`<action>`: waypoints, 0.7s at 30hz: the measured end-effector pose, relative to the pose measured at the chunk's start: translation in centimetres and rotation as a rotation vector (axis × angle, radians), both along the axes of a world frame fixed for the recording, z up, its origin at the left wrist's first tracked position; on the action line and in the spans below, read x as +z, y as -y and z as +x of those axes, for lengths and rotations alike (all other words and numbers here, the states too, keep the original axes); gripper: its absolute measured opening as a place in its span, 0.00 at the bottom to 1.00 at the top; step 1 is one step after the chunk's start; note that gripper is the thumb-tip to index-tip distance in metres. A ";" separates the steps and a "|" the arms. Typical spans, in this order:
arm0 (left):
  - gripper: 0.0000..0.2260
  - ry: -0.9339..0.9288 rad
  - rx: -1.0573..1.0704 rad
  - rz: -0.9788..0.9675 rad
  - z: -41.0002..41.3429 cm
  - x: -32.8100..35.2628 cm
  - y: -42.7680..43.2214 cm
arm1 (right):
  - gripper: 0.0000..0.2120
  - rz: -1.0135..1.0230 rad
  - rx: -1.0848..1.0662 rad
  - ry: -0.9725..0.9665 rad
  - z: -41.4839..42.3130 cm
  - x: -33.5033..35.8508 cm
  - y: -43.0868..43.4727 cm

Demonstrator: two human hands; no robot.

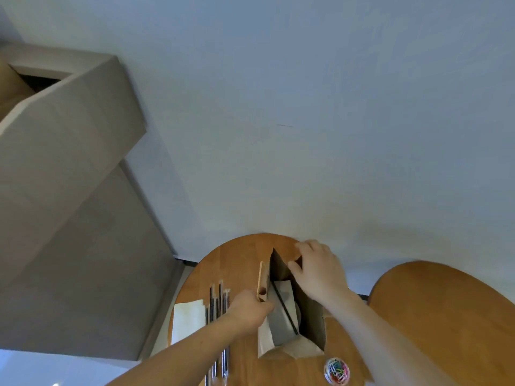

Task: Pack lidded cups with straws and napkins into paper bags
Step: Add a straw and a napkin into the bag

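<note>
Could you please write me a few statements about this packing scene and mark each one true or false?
1. The left hand and the right hand both hold the rim of the paper bag. True.
2. A black straw is inside the bag. True.
3. The spare straws lie to the right of the bag. False: they lie to its left, beside the napkins.
4. The tub of paper clips sits inside the bag. False: it stands on the table, on the near side of the bag.
5. The bag is folded flat and closed. False: it stands open.
</note>
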State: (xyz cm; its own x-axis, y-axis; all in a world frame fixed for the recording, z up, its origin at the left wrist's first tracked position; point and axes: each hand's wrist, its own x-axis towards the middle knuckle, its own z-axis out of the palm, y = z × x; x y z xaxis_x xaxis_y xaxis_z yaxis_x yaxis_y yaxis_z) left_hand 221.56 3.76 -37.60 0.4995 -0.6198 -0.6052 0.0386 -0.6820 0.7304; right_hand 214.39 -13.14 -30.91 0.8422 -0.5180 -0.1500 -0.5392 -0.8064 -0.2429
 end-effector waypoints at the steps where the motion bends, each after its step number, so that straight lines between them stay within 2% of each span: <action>1: 0.16 -0.005 -0.024 -0.002 -0.3 0.0 -0.1 | 0.28 0.168 -0.140 0.025 -0.6 -0.2 0.9; 4: 0.28 -0.057 -0.102 0.018 -1.3 -0.1 0.0 | 0.40 0.987 -0.585 -0.010 -2.3 -0.7 3.3; 5: 0.31 -0.075 -0.118 0.007 -1.7 0.0 0.1 | 0.42 1.188 -0.656 -0.034 -2.9 -0.7 3.7; 6: 0.33 -0.085 -0.124 -0.009 -2.1 0.1 0.4 | 0.44 1.297 -0.672 -0.057 -3.5 -0.9 3.8; 8: 0.34 -0.089 -0.115 -0.025 -3.0 0.5 0.9 | 0.42 1.329 -0.631 -0.090 -4.7 -1.5 3.1; 11: 0.34 -0.003 -0.121 -0.026 -4.3 0.7 1.8 | 0.29 1.333 -0.545 -0.050 -5.4 -2.7 0.9; 13: 0.28 0.084 -0.118 -0.025 -5.0 0.8 2.4 | 0.22 1.313 -0.493 0.000 -5.4 -2.7 -0.4; 16: 0.17 0.131 -0.062 0.019 -5.9 0.8 3.3 | 0.21 1.252 -0.458 0.052 -5.3 -3.0 -1.5; 21: 0.08 0.269 -0.106 0.173 -6.0 0.6 4.6 | 0.16 1.192 -0.399 0.075 -5.8 -3.8 -1.6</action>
